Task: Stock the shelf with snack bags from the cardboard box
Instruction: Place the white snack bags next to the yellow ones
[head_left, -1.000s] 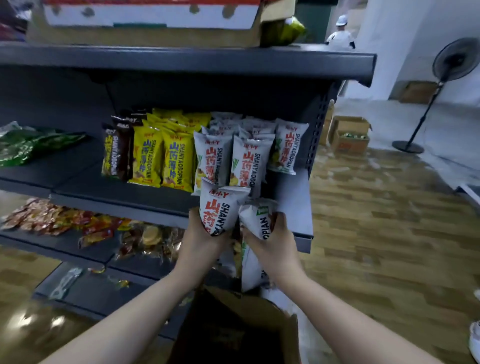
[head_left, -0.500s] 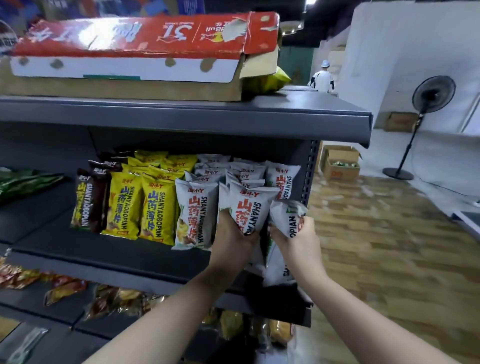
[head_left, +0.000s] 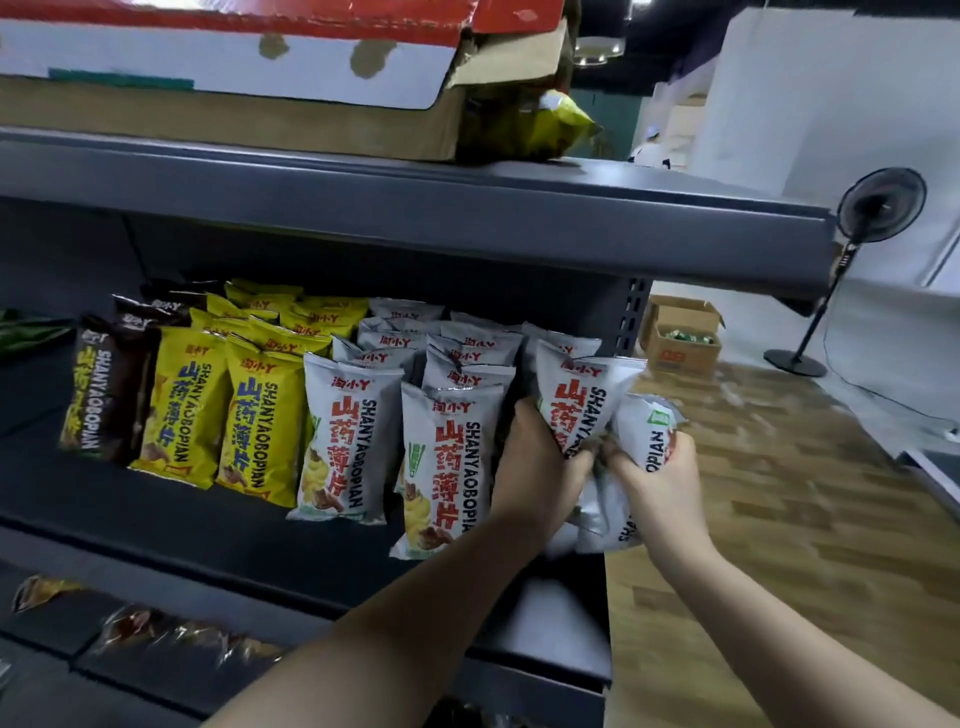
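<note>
The left hand (head_left: 540, 462) is covering the lower half of one white bag (head_left: 579, 400), and the right hand (head_left: 657, 480) is hiding the middle of another (head_left: 649, 431). The top box (head_left: 249, 78) is running off the upper edge. Packets (head_left: 156, 626) on the lower shelf are blurring beyond reading.

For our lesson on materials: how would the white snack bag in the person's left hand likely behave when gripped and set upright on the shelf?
The white bag looks puffy and creases under the left hand, so probably soft and light. Its film is glossy, perhaps slippery. Shelved white bags lean, so it may tip.
</note>
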